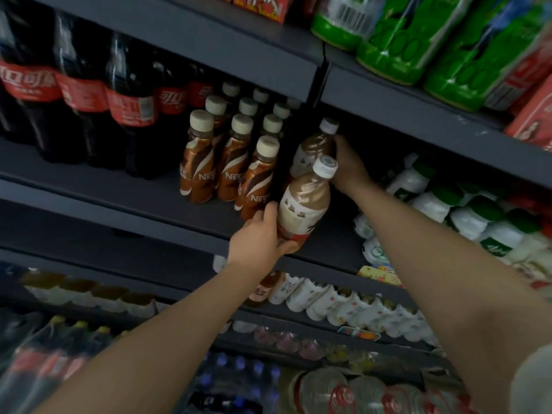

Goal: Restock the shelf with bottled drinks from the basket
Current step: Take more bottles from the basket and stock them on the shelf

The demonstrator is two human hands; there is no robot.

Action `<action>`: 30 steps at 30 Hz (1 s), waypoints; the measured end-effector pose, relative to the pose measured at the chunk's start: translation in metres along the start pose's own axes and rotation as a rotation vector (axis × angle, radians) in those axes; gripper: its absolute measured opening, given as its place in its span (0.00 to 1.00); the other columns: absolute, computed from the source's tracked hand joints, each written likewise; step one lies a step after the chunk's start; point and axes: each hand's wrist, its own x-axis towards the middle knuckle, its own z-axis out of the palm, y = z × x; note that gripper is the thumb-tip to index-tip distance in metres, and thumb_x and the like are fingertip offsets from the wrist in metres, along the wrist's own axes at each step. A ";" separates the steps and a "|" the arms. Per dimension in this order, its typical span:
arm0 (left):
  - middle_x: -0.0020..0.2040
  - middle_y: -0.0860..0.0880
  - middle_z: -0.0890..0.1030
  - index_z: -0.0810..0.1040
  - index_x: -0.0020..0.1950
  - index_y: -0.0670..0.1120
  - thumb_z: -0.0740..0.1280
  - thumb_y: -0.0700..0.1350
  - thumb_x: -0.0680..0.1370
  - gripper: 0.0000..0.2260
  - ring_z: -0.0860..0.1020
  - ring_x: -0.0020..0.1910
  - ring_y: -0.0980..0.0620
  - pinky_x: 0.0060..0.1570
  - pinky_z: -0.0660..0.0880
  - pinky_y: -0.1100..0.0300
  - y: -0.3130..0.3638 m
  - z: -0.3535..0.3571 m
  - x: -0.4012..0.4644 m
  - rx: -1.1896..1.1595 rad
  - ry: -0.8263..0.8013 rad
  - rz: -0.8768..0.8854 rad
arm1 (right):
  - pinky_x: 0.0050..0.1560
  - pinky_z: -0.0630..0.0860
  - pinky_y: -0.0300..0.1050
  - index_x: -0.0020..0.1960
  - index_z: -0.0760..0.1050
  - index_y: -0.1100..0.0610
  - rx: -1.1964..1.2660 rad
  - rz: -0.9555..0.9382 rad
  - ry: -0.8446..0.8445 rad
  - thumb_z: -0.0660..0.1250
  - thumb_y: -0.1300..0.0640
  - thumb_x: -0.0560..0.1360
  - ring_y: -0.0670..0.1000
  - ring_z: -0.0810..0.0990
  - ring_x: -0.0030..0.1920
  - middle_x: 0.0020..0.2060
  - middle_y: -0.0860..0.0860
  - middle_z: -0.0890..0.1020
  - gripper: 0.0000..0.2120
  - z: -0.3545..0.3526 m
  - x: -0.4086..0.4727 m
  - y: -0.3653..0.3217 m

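Observation:
Two milk tea bottles with white caps and cream labels are held up at the dark shelf. My left hand grips the nearer milk tea bottle by its base, tilted, at the shelf's front edge. My right hand holds the farther milk tea bottle from behind, deeper in the shelf, just right of a black divider. Brown coffee bottles with beige caps stand in rows left of the divider. The basket is out of view.
Large cola bottles fill the shelf's left part. White bottles with green caps lie to the right. Green packs sit on the shelf above. Tea bottles and more drinks line the lower shelves.

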 end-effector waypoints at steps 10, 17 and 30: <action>0.64 0.44 0.74 0.53 0.73 0.47 0.62 0.53 0.77 0.29 0.78 0.55 0.43 0.45 0.75 0.51 -0.003 0.028 0.014 -0.080 0.122 -0.040 | 0.67 0.69 0.50 0.73 0.58 0.53 0.219 -0.065 0.086 0.66 0.50 0.74 0.58 0.72 0.66 0.68 0.58 0.72 0.32 0.022 0.024 0.017; 0.61 0.41 0.76 0.54 0.73 0.45 0.63 0.50 0.78 0.29 0.79 0.54 0.43 0.47 0.78 0.49 0.011 0.043 0.042 -0.139 0.175 -0.106 | 0.63 0.67 0.43 0.72 0.61 0.56 0.172 -0.024 0.169 0.60 0.54 0.78 0.56 0.71 0.66 0.68 0.58 0.71 0.23 0.016 0.042 0.036; 0.55 0.38 0.79 0.70 0.61 0.39 0.59 0.41 0.80 0.12 0.79 0.51 0.40 0.45 0.78 0.49 0.014 0.041 0.046 -0.065 0.206 0.017 | 0.49 0.77 0.46 0.63 0.70 0.61 0.115 -0.055 0.211 0.58 0.61 0.78 0.57 0.80 0.49 0.51 0.58 0.81 0.14 0.040 -0.055 0.042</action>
